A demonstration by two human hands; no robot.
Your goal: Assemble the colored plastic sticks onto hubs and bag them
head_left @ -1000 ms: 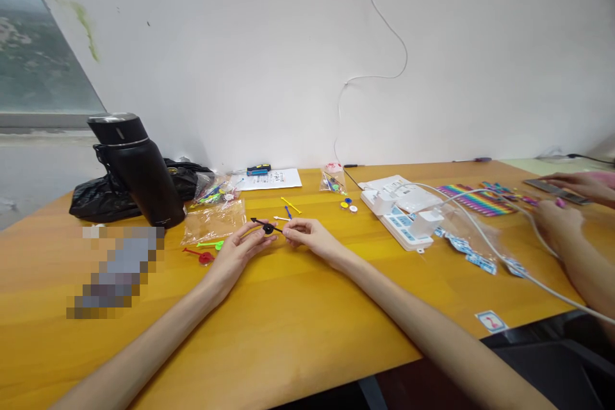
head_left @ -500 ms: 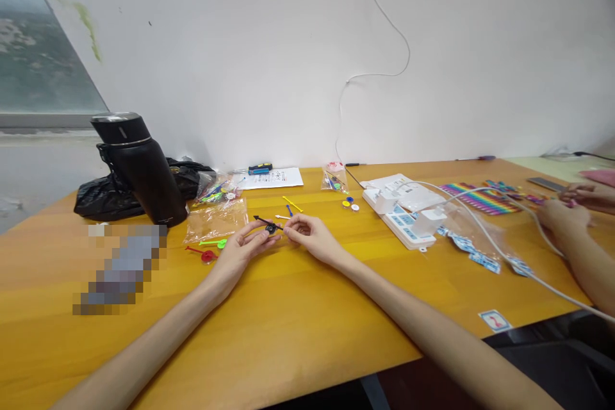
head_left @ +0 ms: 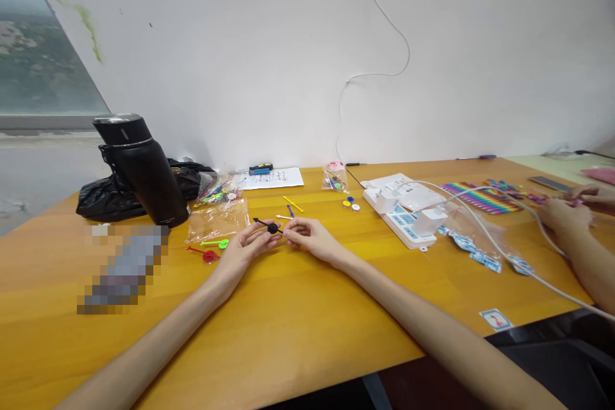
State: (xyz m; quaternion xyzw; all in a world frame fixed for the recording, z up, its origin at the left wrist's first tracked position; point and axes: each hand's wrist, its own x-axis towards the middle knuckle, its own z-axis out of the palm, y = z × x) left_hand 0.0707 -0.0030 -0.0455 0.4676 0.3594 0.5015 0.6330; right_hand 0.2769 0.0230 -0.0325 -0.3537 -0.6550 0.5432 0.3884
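Observation:
My left hand (head_left: pixel 246 248) is closed round a small black round base (head_left: pixel 272 229), thumb and fingers at its edge. A thin black arrow (head_left: pixel 260 223) lies across that base, its head pointing left. My right hand (head_left: pixel 312 238) pinches the arrow's tail end between thumb and fingers. Beside my left hand lie a red arrow spinner (head_left: pixel 208 256) and a green arrow spinner (head_left: pixel 223 244). Just beyond my hands are loose arrows: a yellow arrow (head_left: pixel 293 204), a blue arrow (head_left: pixel 290 211) and a white one (head_left: pixel 283 216).
Several small round bases (head_left: pixel 355 207) lie near a white power strip (head_left: pixel 408 230) with cables. A black flask (head_left: pixel 144 173) and clear plastic bags (head_left: pixel 218 221) stand left. At right, a co-worker's hands (head_left: pixel 567 214) work beside rainbow-coloured pieces (head_left: pixel 483 197).
The black arrow has come down against the round base, which now shows at the arrow's middle rather than below it. Both hands hold nearly the same place.

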